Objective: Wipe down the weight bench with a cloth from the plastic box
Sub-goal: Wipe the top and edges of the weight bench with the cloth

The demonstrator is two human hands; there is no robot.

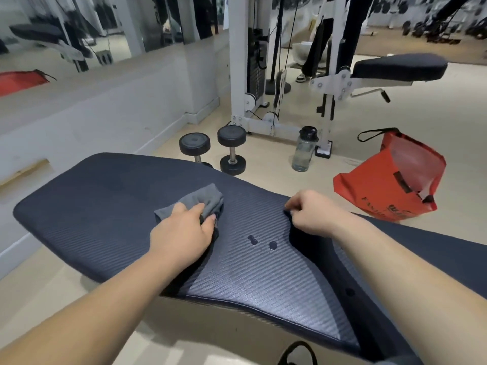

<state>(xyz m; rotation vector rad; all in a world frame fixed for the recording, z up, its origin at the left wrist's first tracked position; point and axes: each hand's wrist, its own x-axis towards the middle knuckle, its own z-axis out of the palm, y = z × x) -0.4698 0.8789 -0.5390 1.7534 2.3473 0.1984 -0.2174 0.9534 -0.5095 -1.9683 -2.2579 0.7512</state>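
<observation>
The dark ribbed weight bench pad (pixel 92 206) stretches across the view from left to right. A grey cloth (pixel 203 200) lies bunched on its middle, and my left hand (pixel 181 233) presses down on it with fingers curled around the fabric. My right hand (pixel 311 214) rests on the pad's far edge, at the gap between the two cushions, its fingers bent over the rim. Two small wet drops (pixel 263 242) sit on the pad between my hands. No plastic box is in view.
Two black dumbbells (pixel 232 151) and a clear water bottle (pixel 304 150) stand on the floor beyond the bench. A red bag (pixel 390 180) lies to the right. A white cable machine (pixel 242 61), another bench (pixel 398 67) and a person's legs (pixel 313 54) are farther back.
</observation>
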